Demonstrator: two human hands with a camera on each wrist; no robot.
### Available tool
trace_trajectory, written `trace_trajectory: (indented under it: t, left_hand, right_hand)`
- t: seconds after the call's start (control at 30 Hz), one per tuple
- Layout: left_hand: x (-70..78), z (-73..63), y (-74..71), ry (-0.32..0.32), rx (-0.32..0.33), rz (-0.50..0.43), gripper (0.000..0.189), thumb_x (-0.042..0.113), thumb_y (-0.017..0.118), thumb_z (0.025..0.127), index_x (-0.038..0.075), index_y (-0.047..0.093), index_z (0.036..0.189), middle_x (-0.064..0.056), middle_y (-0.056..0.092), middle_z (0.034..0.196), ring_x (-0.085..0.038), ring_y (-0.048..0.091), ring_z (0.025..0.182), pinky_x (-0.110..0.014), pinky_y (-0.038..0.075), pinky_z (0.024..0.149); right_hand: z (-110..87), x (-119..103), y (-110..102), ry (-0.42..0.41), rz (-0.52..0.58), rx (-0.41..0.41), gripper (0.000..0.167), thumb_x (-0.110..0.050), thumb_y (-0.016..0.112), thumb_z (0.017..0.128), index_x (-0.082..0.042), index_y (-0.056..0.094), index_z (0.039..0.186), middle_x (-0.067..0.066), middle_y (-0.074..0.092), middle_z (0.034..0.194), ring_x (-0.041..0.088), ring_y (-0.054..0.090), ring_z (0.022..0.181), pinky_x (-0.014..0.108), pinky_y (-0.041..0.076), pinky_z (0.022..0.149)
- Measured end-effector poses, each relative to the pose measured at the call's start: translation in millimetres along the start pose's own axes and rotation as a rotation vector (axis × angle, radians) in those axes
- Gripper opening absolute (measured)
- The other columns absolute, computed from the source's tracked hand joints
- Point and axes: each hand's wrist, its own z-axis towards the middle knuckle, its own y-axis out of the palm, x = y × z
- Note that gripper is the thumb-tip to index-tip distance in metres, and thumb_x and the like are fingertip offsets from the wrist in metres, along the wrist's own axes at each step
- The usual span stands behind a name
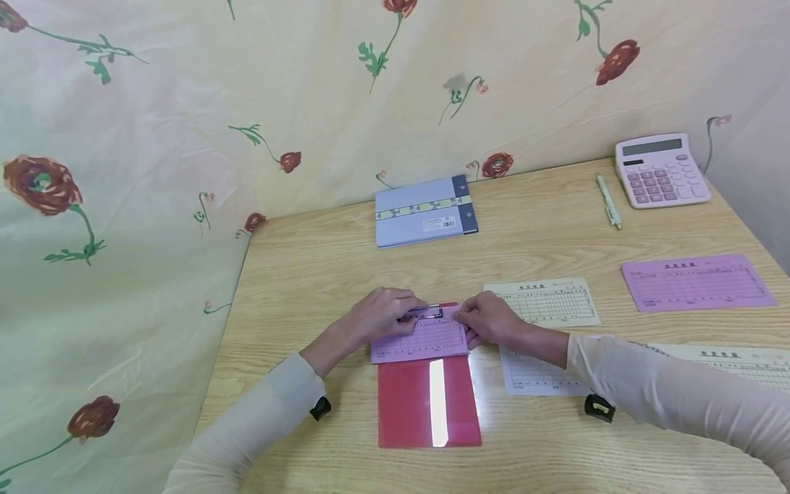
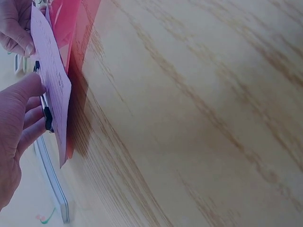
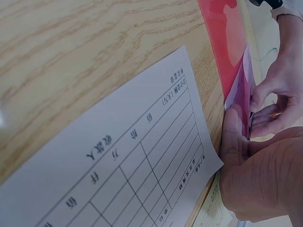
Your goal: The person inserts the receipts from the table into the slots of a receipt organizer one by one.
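A red clipboard (image 1: 407,412) lies on the wooden table, its lower half bare and glossy. Across its top part rests a pink printed form (image 1: 426,343), under or at the metal clip (image 1: 437,313). My left hand (image 1: 385,312) pinches the clip between thumb and fingers; the left wrist view shows its thumb on the clip (image 2: 49,118), against the form. With thumb and fingers, my right hand (image 1: 494,319) pinches the form's right upper edge. In the right wrist view the form (image 3: 244,87) stands bent up along that edge. Whether the clip's mouth is apart is hidden.
Loose forms lie to the right: a pale green one (image 1: 555,302), a white one (image 1: 537,374) partly under my right forearm, another green sheet (image 1: 740,360) and a purple one (image 1: 697,283). Farther back are a blue notebook (image 1: 407,219), a pen (image 1: 609,201) and a calculator (image 1: 663,171).
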Motion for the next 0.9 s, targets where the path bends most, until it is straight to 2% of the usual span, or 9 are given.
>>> trace_trajectory:
  t: [0.4, 0.6, 0.9]
  left_hand:
    - [-0.3, 0.1, 0.5, 0.011, 0.005, 0.005, 0.034, 0.006, 0.077, 0.091, 0.005, 0.076, 0.125, -0.005, 0.078, 0.108, -0.009, 0.068, 0.079, -0.012, 0.05, 0.068]
    - [1.3, -1.1, -0.3, -0.011, -0.006, 0.009, 0.034, 0.009, 0.077, 0.093, 0.005, 0.075, 0.127, -0.004, 0.078, 0.111, -0.012, 0.072, 0.086, -0.017, 0.055, 0.075]
    - [3.2, -1.3, -1.3, -0.046, -0.011, -0.003, 0.033, 0.011, 0.078, 0.094, 0.006, 0.075, 0.127, -0.003, 0.077, 0.11, -0.013, 0.072, 0.088, -0.021, 0.058, 0.078]
  right_hand:
    - [-0.5, -0.9, 0.3, 0.007, -0.016, 0.005, 0.024, -0.006, 0.057, 0.108, 0.013, 0.072, 0.109, 0.014, 0.075, 0.084, 0.02, 0.074, 0.066, 0.035, 0.063, 0.061]
    - [0.2, -0.1, 0.9, 0.009, -0.023, 0.012, 0.024, -0.007, 0.058, 0.108, 0.012, 0.073, 0.108, 0.013, 0.074, 0.081, 0.021, 0.074, 0.064, 0.035, 0.063, 0.059]
    - [3.4, -2.6, -4.4, -0.003, 0.024, 0.01, 0.025, -0.007, 0.06, 0.107, 0.016, 0.069, 0.113, 0.016, 0.073, 0.078, 0.022, 0.073, 0.062, 0.037, 0.063, 0.061]
